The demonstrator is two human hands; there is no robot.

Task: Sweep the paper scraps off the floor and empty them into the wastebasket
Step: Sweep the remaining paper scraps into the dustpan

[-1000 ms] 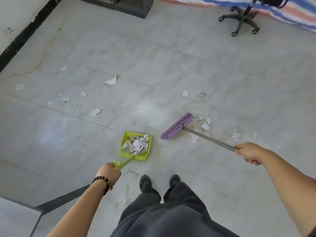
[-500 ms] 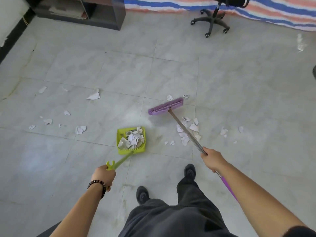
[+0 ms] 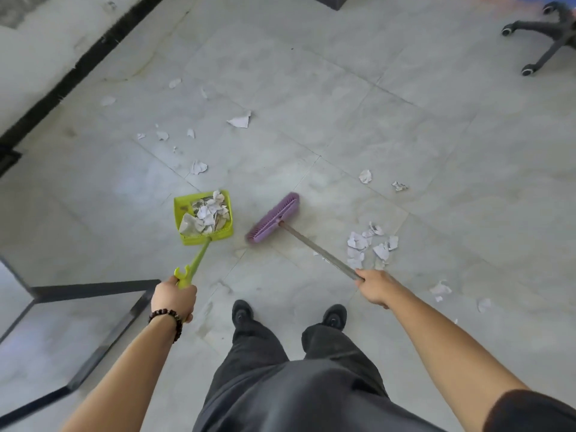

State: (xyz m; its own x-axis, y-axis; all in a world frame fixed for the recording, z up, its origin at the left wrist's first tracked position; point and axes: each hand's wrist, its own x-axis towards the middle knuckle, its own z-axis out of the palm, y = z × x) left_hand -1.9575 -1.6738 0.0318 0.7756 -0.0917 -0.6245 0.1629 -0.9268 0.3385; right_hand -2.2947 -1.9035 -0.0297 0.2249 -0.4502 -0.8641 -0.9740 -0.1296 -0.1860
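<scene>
My left hand (image 3: 174, 297) grips the handle of a lime-green dustpan (image 3: 184, 226) that sits on the floor, filled with white paper scraps. My right hand (image 3: 374, 285) grips the metal shaft of a purple broom (image 3: 274, 222), whose head lies on the tiles just right of the dustpan. A small pile of paper scraps (image 3: 369, 244) lies right of the broom shaft. More scraps (image 3: 240, 121) are scattered beyond the dustpan toward the wall, and a few others (image 3: 365, 176) lie beyond the broom head. No wastebasket is in view.
A black-framed glass table corner (image 3: 93, 289) stands at my lower left. A wall with a black baseboard (image 3: 78, 63) runs along the upper left. An office chair base (image 3: 542, 35) stands at the upper right. My feet (image 3: 243, 313) are behind the dustpan.
The broom head has been drawn back from the far scraps to just right of the dustpan. My view has swung left, and the table corner has come into sight.
</scene>
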